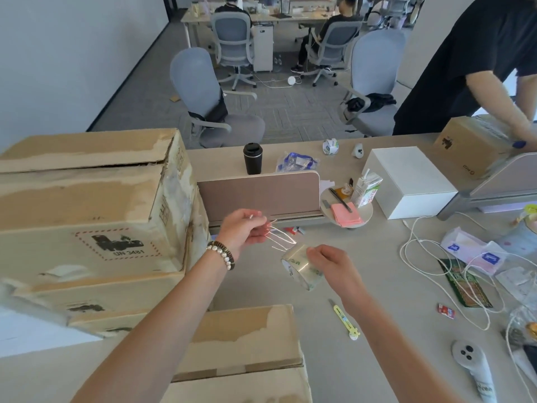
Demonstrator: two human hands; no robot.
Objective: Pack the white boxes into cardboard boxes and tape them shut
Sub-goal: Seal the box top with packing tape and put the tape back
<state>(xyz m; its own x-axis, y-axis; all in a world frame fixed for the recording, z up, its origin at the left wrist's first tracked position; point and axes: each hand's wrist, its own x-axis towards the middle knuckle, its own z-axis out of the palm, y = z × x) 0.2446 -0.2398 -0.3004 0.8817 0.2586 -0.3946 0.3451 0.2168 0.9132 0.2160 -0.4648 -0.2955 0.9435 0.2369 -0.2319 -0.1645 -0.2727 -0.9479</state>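
The right hand [331, 267] grips a roll of clear tape [302, 269] above the worktop [377, 330]. The left hand [244, 231] pinches the free end of a tape strip [280, 239], stretched between hand and roll. Just below the forearms sits a cardboard box [247, 353] with its flaps folded down; its seam looks untaped, so sealing it seems to be the step in hand. To the left, larger stacked cartons [87, 205] appear closed. A yellow box cutter [344, 319] lies near the right wrist. Further off, one white box [406, 181] stands on the worktop, not yet packed. Beyond it, another person handles a further carton [470, 146]. Packing looks partly done, with taping and at least one box left.
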